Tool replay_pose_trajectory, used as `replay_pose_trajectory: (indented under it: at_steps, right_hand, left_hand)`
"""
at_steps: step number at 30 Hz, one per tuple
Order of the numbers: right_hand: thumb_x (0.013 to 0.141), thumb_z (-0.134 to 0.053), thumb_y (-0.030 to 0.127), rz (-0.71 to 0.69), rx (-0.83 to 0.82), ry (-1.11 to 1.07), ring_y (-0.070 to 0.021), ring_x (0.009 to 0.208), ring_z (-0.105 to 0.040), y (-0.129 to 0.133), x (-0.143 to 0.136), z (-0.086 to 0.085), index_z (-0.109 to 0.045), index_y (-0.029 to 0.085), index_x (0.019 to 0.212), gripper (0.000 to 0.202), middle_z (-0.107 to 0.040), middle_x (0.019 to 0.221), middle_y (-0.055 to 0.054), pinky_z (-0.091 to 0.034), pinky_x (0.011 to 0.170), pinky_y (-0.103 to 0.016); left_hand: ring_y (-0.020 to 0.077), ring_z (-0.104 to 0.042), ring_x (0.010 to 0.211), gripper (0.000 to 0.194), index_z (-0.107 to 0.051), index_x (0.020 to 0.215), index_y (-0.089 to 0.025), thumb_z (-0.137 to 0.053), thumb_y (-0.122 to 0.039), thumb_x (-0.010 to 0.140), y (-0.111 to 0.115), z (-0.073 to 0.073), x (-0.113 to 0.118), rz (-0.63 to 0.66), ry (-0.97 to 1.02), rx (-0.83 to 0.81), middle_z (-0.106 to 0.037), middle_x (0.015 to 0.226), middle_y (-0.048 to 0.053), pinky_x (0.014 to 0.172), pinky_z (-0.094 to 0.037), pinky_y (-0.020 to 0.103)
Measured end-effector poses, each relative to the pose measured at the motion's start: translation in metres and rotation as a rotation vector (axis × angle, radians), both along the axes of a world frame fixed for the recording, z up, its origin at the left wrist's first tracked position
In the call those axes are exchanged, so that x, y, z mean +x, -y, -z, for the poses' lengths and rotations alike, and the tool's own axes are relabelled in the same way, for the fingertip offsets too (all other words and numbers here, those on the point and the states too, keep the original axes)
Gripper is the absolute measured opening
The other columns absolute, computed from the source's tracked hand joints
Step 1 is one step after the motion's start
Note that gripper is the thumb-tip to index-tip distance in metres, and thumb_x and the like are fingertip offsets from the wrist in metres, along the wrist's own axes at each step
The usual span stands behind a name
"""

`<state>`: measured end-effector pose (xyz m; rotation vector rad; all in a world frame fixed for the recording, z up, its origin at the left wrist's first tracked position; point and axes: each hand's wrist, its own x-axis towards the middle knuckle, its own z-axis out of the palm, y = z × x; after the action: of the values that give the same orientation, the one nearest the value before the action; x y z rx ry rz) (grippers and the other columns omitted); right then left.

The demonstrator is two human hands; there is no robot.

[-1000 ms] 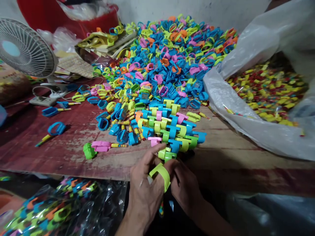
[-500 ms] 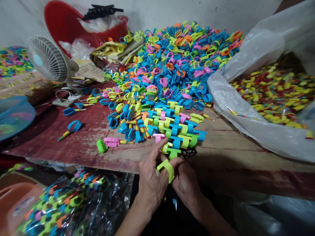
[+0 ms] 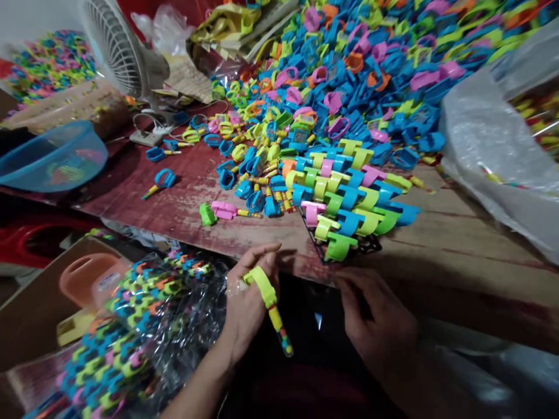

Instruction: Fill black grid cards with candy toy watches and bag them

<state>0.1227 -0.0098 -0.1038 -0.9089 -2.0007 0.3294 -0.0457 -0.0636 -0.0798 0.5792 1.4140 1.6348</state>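
Note:
My left hand [image 3: 247,297] is closed around a yellow-green toy watch [image 3: 262,285]. From the watch hangs a clear candy tube [image 3: 279,331] with yellow, red and blue bits inside, pointing down over my dark lap. My right hand [image 3: 379,320] is to the right, at the table's front edge, fingers bent and apart with nothing seen in them. Just beyond both hands, a black mesh rack [image 3: 369,247] stands on the table, covered with rows of blue, yellow, green and pink toy watches [image 3: 349,198]. A green watch [image 3: 339,247] sits lowest on it.
Loose watches [image 3: 332,75] heap up at the back of the wooden table [image 3: 192,233]. A white sack [image 3: 484,134] stands right. At left are a blue basket [image 3: 56,157] and a fan [image 3: 126,52]. Below left, bagged watches [image 3: 117,337] lie beside an orange chair-like piece [image 3: 87,279].
My hands have moved apart, the left one leftward with the watch, the right one rightward. The candy tube now shows below the watch. The camera view has tilted down and moved closer.

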Motion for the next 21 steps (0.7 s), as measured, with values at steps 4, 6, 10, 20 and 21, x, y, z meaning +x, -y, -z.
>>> replay_pose_trajectory:
  at_steps: [4,6,10,20,21]
  right_hand:
    - [0.093,-0.056,0.017,-0.393,-0.475,0.034,-0.0117,0.073,-0.065,0.025,-0.018,-0.019,-0.063,0.021,0.090,0.008,-0.068,0.082,0.001,-0.050,0.069,-0.020]
    - [0.091,-0.058,0.017,-0.497,-0.698,0.116,-0.0109,0.066,-0.061,0.030,-0.024,-0.024,-0.061,0.020,0.078,0.015,-0.065,0.073,0.004,-0.047,0.062,-0.019]
    - [0.089,-0.061,0.012,-0.502,-0.835,0.122,-0.0111,0.067,-0.062,0.030,-0.018,-0.025,-0.060,0.020,0.077,0.014,-0.066,0.073,0.005,-0.047,0.062,-0.019]
    - [0.093,-0.054,0.017,-0.394,-0.579,0.004,-0.0155,0.087,-0.068,0.022,0.008,-0.028,-0.062,0.020,0.102,0.012,-0.071,0.094,-0.002,-0.054,0.080,-0.022]
    - [0.092,-0.055,0.017,-0.366,-0.545,-0.030,-0.0147,0.083,-0.068,0.018,0.015,-0.029,-0.062,0.020,0.103,0.014,-0.071,0.092,-0.002,-0.054,0.077,-0.021]
  left_hand:
    - [0.0045,-0.036,0.046,0.027,-0.066,0.098,-0.017,-0.068,-0.041,0.086,0.003,-0.002,0.009,-0.062,0.006,0.068,-0.042,0.055,-0.007,0.043,-0.031,0.015]
    - [0.0049,-0.040,0.049,0.025,-0.067,0.100,-0.018,-0.065,-0.040,0.088,0.006,-0.006,0.010,0.019,-0.161,0.049,-0.046,0.059,-0.006,0.044,-0.033,0.014]
    - [0.0081,-0.056,0.058,0.038,-0.059,0.124,-0.023,-0.065,-0.034,0.088,0.012,-0.005,0.002,0.281,-0.669,0.002,-0.063,0.077,-0.002,0.054,-0.046,0.016]
    - [0.0177,-0.070,0.084,0.062,-0.039,0.146,-0.023,-0.061,-0.030,0.088,0.028,0.012,-0.016,0.276,-1.040,0.155,-0.071,0.102,0.005,0.075,-0.057,0.025]
    - [0.0185,-0.070,0.089,0.063,-0.038,0.146,-0.023,-0.062,-0.028,0.088,0.027,0.007,-0.016,0.277,-1.020,0.173,-0.070,0.105,0.006,0.080,-0.056,0.027]
